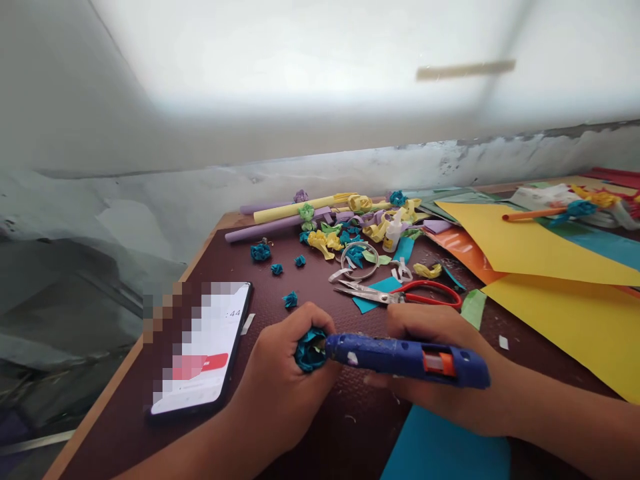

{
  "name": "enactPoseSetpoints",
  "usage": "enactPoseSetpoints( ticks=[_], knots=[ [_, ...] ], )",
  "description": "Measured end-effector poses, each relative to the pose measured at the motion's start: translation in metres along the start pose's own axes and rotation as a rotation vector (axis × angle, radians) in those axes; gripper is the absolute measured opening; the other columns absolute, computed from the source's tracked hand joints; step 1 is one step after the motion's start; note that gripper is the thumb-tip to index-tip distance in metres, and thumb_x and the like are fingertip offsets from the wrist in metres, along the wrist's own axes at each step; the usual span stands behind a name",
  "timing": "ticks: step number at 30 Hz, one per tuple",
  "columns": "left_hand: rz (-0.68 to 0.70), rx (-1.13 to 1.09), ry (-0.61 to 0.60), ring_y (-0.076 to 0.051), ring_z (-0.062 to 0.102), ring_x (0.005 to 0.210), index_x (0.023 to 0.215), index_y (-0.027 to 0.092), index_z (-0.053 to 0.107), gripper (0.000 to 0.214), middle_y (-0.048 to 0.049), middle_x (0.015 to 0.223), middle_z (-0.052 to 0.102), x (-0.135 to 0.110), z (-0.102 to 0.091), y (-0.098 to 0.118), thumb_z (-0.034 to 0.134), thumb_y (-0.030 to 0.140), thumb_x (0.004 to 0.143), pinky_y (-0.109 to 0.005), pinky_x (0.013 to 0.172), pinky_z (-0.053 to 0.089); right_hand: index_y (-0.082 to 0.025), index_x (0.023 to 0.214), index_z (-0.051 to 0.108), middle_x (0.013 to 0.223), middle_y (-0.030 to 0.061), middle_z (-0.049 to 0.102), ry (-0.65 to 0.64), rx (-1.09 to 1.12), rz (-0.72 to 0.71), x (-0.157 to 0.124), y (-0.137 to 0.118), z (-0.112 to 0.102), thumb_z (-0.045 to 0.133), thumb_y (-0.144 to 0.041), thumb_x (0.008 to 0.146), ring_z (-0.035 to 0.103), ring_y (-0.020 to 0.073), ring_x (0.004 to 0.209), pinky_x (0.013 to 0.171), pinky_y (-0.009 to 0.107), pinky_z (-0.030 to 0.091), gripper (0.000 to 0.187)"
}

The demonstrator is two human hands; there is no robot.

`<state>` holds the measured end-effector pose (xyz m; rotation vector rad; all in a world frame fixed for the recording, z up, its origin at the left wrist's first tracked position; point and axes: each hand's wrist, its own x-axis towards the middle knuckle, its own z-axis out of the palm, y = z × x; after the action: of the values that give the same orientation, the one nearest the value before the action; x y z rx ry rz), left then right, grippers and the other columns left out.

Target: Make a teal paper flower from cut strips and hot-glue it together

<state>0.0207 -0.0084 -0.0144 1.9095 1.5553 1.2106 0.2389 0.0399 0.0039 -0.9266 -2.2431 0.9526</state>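
Observation:
My left hand (285,380) is closed around a blue crumpled-paper flower (310,349), whose open top shows between thumb and fingers. My right hand (445,363) grips a dark blue hot glue gun (395,359) with an orange part in its side slot. The glue gun's nozzle points left and reaches the flower's edge; I cannot tell if it touches. Beyond my hands lie red-handled scissors (400,293), partly over a blue paper piece (373,303). Several small blue paper buds (290,299) rest in front of my left hand.
A phone (205,347) lies at the left near the table edge. Rolled paper tubes (280,225), paper scraps, a small white glue bottle (393,233) and a tape ring (360,260) crowd the back. Yellow sheets (565,327) cover the right; a blue sheet (450,447) lies in front.

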Motion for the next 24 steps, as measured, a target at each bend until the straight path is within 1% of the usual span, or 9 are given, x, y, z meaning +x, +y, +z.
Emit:
enactPoseSetpoints(
  ticks=[3, 6, 8, 10, 14, 16, 20, 22, 24],
  knots=[
    [-0.004, -0.026, -0.003, -0.009, 0.048, 0.053, 0.076, 0.021, 0.059, 0.006, 0.0065, 0.062, 0.057, 0.0005, 0.0004, -0.0008, 0.063, 0.018, 0.079, -0.018, 0.049, 0.037, -0.022, 0.080, 0.060, 0.070, -0.0052, 0.060, -0.025, -0.006, -0.066, -0.0007, 0.0025, -0.0020, 0.078, -0.017, 0.076, 0.050, 0.0103, 0.060, 0.055, 0.022, 0.039, 0.019],
    [-0.013, -0.036, -0.007, -0.009, 0.047, 0.054, 0.077, 0.021, 0.059, 0.006, 0.0064, 0.063, 0.056, 0.0005, 0.0009, -0.0022, 0.064, 0.019, 0.080, -0.019, 0.050, 0.037, -0.024, 0.092, 0.064, 0.077, -0.0035, 0.066, -0.027, 0.011, -0.036, -0.0001, 0.0030, -0.0025, 0.077, -0.021, 0.081, 0.058, 0.0126, 0.065, 0.058, 0.024, 0.044, 0.017],
    [-0.013, -0.040, -0.005, -0.009, 0.047, 0.055, 0.078, 0.021, 0.059, 0.006, 0.0064, 0.064, 0.056, 0.0003, 0.0010, -0.0029, 0.064, 0.019, 0.080, -0.019, 0.050, 0.037, -0.024, 0.086, 0.064, 0.082, -0.0013, 0.068, -0.033, 0.036, -0.056, 0.0015, 0.0023, -0.0023, 0.077, -0.027, 0.084, 0.062, 0.0147, 0.071, 0.064, 0.026, 0.047, 0.014],
    [-0.010, -0.045, -0.004, -0.009, 0.047, 0.055, 0.078, 0.021, 0.058, 0.008, 0.0067, 0.065, 0.055, -0.0001, 0.0006, -0.0033, 0.064, 0.016, 0.079, -0.019, 0.051, 0.037, -0.023, 0.080, 0.062, 0.085, 0.0003, 0.069, -0.040, 0.057, -0.073, 0.0033, 0.0012, -0.0020, 0.078, -0.031, 0.084, 0.063, 0.0163, 0.075, 0.068, 0.028, 0.049, 0.019],
    [-0.001, -0.052, -0.021, -0.008, 0.046, 0.055, 0.077, 0.021, 0.057, 0.010, 0.0074, 0.064, 0.055, -0.0011, -0.0004, -0.0031, 0.063, 0.013, 0.078, -0.019, 0.051, 0.036, -0.022, 0.073, 0.056, 0.071, -0.0016, 0.063, -0.053, 0.045, 0.009, 0.0054, -0.0004, -0.0014, 0.077, -0.034, 0.084, 0.056, 0.0144, 0.063, 0.057, 0.027, 0.043, 0.026],
    [0.006, -0.064, -0.027, -0.008, 0.047, 0.056, 0.077, 0.021, 0.058, 0.012, 0.0075, 0.064, 0.056, -0.0012, -0.0006, -0.0030, 0.064, 0.011, 0.077, -0.018, 0.051, 0.036, -0.022, 0.068, 0.052, 0.065, -0.0032, 0.059, -0.052, 0.022, 0.018, 0.0053, -0.0007, -0.0007, 0.076, -0.031, 0.083, 0.052, 0.0130, 0.058, 0.053, 0.026, 0.039, 0.030],
    [-0.001, -0.080, -0.017, -0.007, 0.047, 0.056, 0.076, 0.022, 0.058, 0.018, 0.0084, 0.065, 0.057, -0.0001, -0.0005, -0.0025, 0.062, 0.004, 0.071, -0.018, 0.053, 0.036, -0.022, 0.063, 0.046, 0.059, -0.0051, 0.053, -0.017, 0.015, -0.002, 0.0029, 0.0022, 0.0018, 0.074, -0.017, 0.074, 0.045, 0.0117, 0.054, 0.048, 0.025, 0.033, 0.031],
    [-0.001, -0.087, -0.018, -0.007, 0.047, 0.056, 0.076, 0.022, 0.058, 0.021, 0.0088, 0.065, 0.057, 0.0003, -0.0006, -0.0027, 0.060, 0.002, 0.069, -0.018, 0.053, 0.036, -0.022, 0.063, 0.046, 0.058, -0.0052, 0.053, -0.011, 0.035, 0.009, 0.0018, 0.0047, 0.0028, 0.073, -0.013, 0.072, 0.045, 0.0119, 0.054, 0.048, 0.025, 0.033, 0.030],
    [0.001, -0.093, -0.021, -0.007, 0.048, 0.056, 0.077, 0.022, 0.059, 0.022, 0.0090, 0.066, 0.057, 0.0003, -0.0011, -0.0031, 0.060, 0.001, 0.069, -0.018, 0.053, 0.036, -0.022, 0.064, 0.048, 0.059, -0.0050, 0.055, -0.010, 0.054, 0.029, 0.0022, 0.0061, 0.0030, 0.074, -0.015, 0.074, 0.048, 0.0125, 0.054, 0.049, 0.025, 0.035, 0.028]
  ],
)
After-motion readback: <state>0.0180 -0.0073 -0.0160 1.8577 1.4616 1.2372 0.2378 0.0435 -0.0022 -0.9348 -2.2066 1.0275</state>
